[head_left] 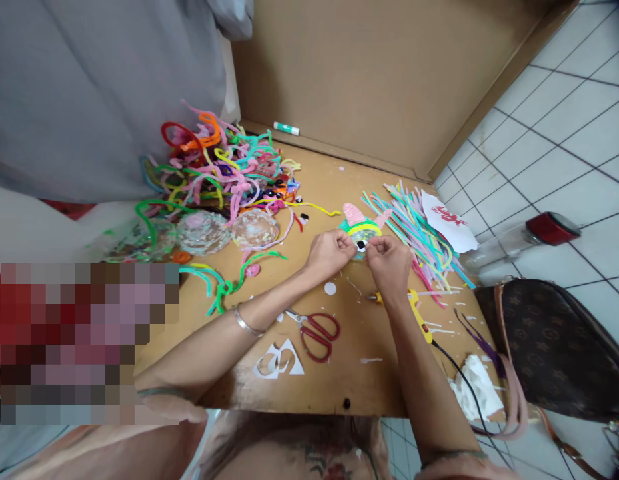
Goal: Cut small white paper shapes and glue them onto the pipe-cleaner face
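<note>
Brown patterned handbag [559, 347], red-capped clear bottle [544, 230] near it, draped grey cloth [109, 93], white tiles [559, 107]

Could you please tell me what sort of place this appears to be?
It looks like an improvised craft table, perhaps in a home or small workshop: a heap of coloured pipe cleaners, red-handled scissors and a yellow hot-glue gun lie on it.

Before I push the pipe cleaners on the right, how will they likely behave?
The pipe cleaners look thin and fuzzy, so they're probably light and bendy. Nothing visible ties them, so they may fan out. The paper seems to overlap some, so it could shift too.
</note>
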`<state>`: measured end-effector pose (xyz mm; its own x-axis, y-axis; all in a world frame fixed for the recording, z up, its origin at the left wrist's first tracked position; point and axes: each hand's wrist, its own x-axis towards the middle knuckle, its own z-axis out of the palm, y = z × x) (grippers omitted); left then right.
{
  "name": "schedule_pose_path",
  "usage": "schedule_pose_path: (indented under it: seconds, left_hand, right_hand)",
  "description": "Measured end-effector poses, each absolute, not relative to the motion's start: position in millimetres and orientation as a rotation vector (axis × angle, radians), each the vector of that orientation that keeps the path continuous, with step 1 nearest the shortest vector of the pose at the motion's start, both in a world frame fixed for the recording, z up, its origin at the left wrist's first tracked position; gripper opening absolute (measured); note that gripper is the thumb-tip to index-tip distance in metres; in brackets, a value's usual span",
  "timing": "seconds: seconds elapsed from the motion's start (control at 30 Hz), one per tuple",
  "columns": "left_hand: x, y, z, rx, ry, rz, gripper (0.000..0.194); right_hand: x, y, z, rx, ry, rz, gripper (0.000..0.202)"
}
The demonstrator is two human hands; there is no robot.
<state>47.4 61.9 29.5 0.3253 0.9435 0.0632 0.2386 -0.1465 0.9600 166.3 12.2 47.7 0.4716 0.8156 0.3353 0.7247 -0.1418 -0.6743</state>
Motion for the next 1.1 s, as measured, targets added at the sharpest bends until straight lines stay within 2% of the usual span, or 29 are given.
schedule_pose_path:
  seconds: [0.23, 0.57, 1.1]
  left_hand:
    - [48, 62, 25, 1.791, 1.089, 1.0, 0.017]
    - [49, 67, 30, 2.062, 1.032, 1.07, 0.015]
    - [38, 75, 49, 2.294, 1.064, 0.71, 0.019]
  right_hand:
    - [166, 13, 47, -1.861, -1.342, 0.12, 0.013]
    - [165, 11, 52, -1.875, -1.355, 0.104, 0.018]
    - [153, 7, 42, -1.88, -1.296, 0.038, 0.012]
